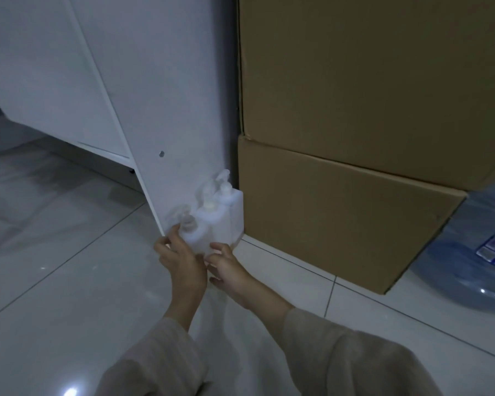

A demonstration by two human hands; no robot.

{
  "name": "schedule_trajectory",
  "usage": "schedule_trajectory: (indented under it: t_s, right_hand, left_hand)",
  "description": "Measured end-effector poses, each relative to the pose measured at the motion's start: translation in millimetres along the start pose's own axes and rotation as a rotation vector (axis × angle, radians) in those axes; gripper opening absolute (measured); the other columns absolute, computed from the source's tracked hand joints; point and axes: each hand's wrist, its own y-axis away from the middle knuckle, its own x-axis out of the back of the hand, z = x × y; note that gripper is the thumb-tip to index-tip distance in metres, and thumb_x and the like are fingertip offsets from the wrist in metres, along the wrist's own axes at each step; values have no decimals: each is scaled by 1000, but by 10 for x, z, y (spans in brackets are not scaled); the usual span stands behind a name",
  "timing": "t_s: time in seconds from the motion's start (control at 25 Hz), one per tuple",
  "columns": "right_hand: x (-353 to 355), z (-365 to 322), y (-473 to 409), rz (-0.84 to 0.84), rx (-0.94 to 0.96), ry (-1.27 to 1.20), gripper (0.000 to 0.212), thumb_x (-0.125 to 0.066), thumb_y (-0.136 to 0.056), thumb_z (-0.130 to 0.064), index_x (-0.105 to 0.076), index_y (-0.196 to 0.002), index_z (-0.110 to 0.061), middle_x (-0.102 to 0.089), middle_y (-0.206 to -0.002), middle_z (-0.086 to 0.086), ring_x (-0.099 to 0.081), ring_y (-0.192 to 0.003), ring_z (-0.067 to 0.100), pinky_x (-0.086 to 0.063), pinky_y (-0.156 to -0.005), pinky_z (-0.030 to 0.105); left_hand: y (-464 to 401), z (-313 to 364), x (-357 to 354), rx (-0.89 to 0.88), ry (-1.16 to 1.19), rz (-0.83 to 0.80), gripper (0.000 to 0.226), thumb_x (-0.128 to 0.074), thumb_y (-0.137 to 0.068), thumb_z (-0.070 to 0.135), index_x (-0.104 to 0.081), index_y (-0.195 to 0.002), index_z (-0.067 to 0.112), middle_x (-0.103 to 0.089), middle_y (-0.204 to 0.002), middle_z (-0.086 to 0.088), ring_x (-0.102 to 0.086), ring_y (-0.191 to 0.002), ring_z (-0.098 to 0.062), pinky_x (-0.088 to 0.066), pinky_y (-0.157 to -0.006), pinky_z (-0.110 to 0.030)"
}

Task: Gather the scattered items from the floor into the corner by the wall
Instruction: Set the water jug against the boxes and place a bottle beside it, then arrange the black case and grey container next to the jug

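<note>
Several white pump bottles (218, 215) stand upright on the tiled floor, packed into the corner between the white cabinet side (166, 110) and the lower cardboard box (340, 212). My left hand (180, 258) curls round the nearest, smallest pump bottle (193, 232) from the left. My right hand (226, 267) reaches in from the right, its fingers touching the base of the bottles. Whether the right fingers grip a bottle is hidden by the left hand and the bottles' glare.
Two large cardboard boxes are stacked at the right, the upper box (369, 67) overhanging. A blue water jug (475, 261) lies on the floor beyond them. White glossy floor tiles (69, 281) spread to the left and front. A cabinet foot (131, 171) stands behind.
</note>
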Motion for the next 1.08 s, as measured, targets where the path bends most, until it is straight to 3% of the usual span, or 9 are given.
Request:
schedule_trajectory:
  t_s: [0.08,0.16,0.28,0.32,0.48,0.72,0.8,0.92,1.08]
  right_hand:
    - [92,-45,120,-33,-54,46,41,-43,-93,-25,-37,-134,-22,-44,-131,4,-43,-116,19,-37,-90,27]
    - [232,-67,266,-45,-77,128,39,-42,-94,-25,-41,-132,-20,-46,-130,5,-45,-120,23,-38,-91,29]
    - [543,-85,555,-29,-70,303,35,-41,-95,-25,-46,-129,-18,-47,-134,7,-48,-123,26,-40,-93,31]
    - [677,-94,667,-17,-65,356,35,-40,-95,-24,-47,-128,-17,-47,-135,8,-49,-120,26,-41,-91,31]
    - [1357,-88,1244,104,-28,438,31,-38,-95,-21,-53,-122,-15,-52,-121,3,-53,-103,17,-43,-76,25]
    - [2595,440,2557,571,93,584,29,-42,-88,1,-62,-103,-14,-57,-103,-2,-54,-86,10,-39,-68,8]
    - [2891,709,3049,734,59,615,31,-42,-86,3,-57,-95,-22,-57,-107,-2,-53,-87,10,-41,-72,6]
    - [3144,1103,3671,967,-29,753,27,-48,-86,-4,-55,-98,-27,-53,-112,-3,-53,-102,16,-45,-93,32]
    - [3272,1515,4195,1165,-246,907,31,-53,-87,-16,-52,-117,-21,-47,-127,1,-45,-115,25,-41,-92,40]
  left_hand:
    - [12,-53,13,31,60,-6,73,-62,-70,-16,-27,-133,-6,-24,-130,-31,-38,-113,-40,-34,-93,-28]
    - [74,-112,-13,239,146,-66,70,-67,-70,-11,-26,-127,-7,-21,-133,-31,-36,-117,-40,-36,-95,-33]
    - [289,-81,-101,640,160,-459,71,-65,-81,10,-20,-135,1,-15,-146,-22,-38,-121,-38,-49,-83,-40]
    - [372,-38,-148,656,66,-644,67,-61,-85,16,-22,-138,2,-23,-145,-20,-44,-116,-35,-50,-75,-38]
    - [713,347,-403,89,-327,-1128,29,-47,-92,27,-45,-117,13,-53,-120,-13,-51,-90,-22,-43,-73,-27]
    - [1705,1144,-1007,-538,-225,-1332,25,-46,-93,31,-49,-115,19,-52,-112,-2,-53,-94,-16,-39,-71,-21]
    - [2151,1375,-1141,-656,-120,-1374,33,-50,-91,37,-44,-119,21,-47,-119,1,-51,-103,-15,-40,-82,-23]
    - [2730,1587,-1272,-793,-13,-1468,66,-59,-81,51,-30,-134,23,-30,-137,7,-35,-127,-12,-35,-105,-30]
    - [3292,1706,-1454,-890,-71,-1562,106,-68,-67,61,-5,-144,25,4,-152,6,-5,-142,-17,-23,-115,-35]
